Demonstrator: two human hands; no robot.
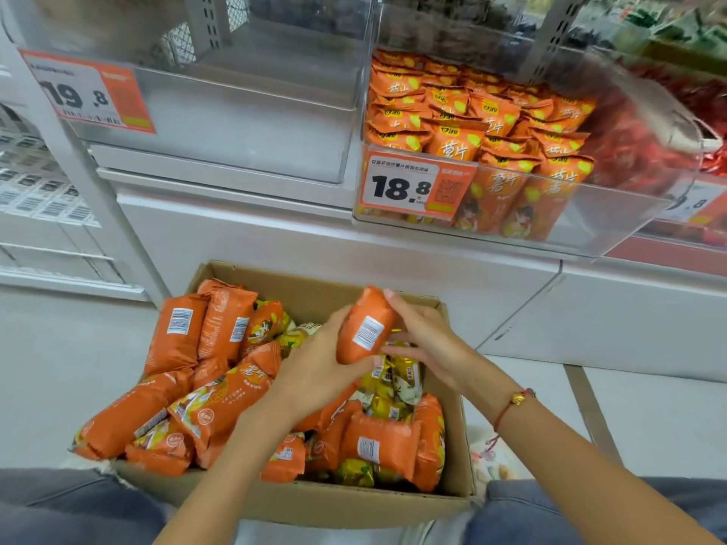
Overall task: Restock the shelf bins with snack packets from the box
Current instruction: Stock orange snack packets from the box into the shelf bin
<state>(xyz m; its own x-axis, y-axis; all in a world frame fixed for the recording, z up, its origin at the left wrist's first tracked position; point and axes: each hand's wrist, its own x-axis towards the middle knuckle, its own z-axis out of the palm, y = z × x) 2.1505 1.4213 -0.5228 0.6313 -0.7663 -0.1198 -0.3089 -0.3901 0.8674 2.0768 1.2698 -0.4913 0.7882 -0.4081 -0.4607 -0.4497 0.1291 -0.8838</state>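
With our left hand (314,371) and right hand (423,340) both curled around one orange packet (364,326) above the box (314,501), we judge it could slip while lifting toward the half-full bin (613,230) up ahead.

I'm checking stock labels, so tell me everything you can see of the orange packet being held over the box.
The orange packet is a glossy, puffed pillow-style wrapper, its back showing a white barcode label. It stands nearly upright, tilted slightly right, above the cardboard box. The left hand grips its lower left side; the right hand holds its right edge.
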